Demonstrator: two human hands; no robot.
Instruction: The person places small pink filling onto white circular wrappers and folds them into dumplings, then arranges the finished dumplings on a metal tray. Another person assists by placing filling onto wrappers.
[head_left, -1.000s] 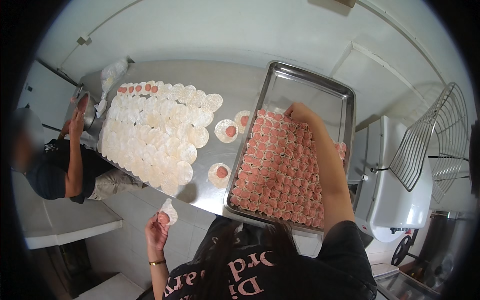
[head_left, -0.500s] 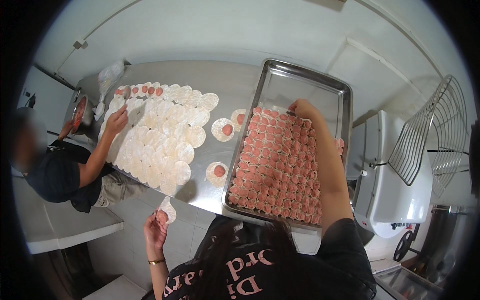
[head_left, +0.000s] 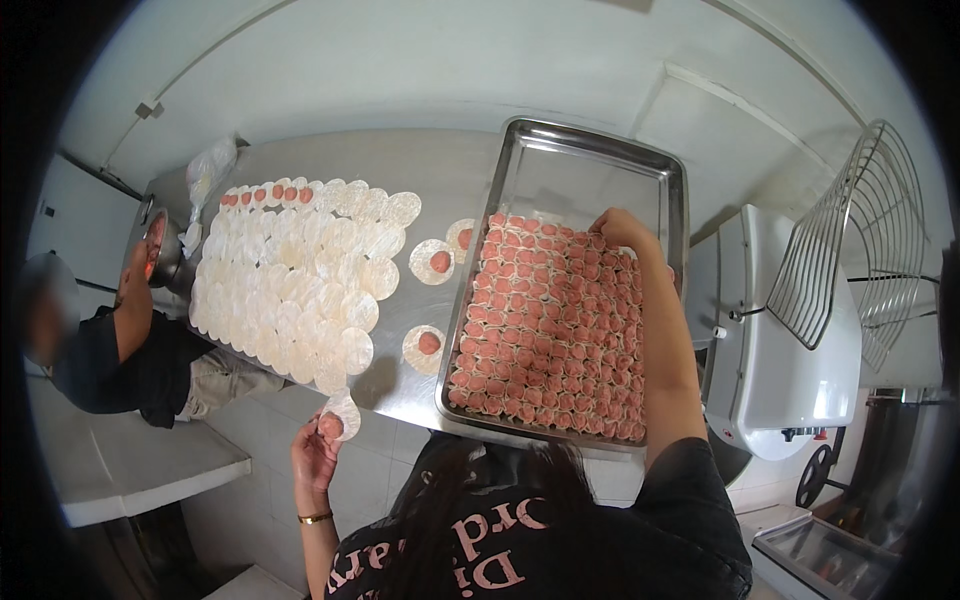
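Observation:
Off the table's front edge, my left hand (head_left: 312, 462) is closed on a round dumpling wrapper (head_left: 345, 408) with a lump of pink meat filling (head_left: 330, 426) on it. My right hand (head_left: 628, 228) reaches over a metal tray (head_left: 590, 150) packed with rows of open-topped, meat-filled dumplings (head_left: 530, 320). Its fingers are pinched down at the far row, and whatever is between them is hidden. Part of the tray's right side lies behind my right forearm. Left of the tray, separate wrappers with meat (head_left: 430, 262) lie on the steel table (head_left: 385, 160).
Overlapping pale wrappers (head_left: 290, 260) cover the table's left part, several in the far row topped with meat. A co-worker (head_left: 120, 350) stands at the left beside a metal bowl (head_left: 168, 255) of meat. A plastic bag (head_left: 210, 165) lies behind. A white machine with wire guard (head_left: 800, 330) stands right.
My right hand has shifted right along the tray's far row. The co-worker's hand has gone from the wrappers back to the bowl, and more meat sits on the far row. My left hand keeps its wrapper.

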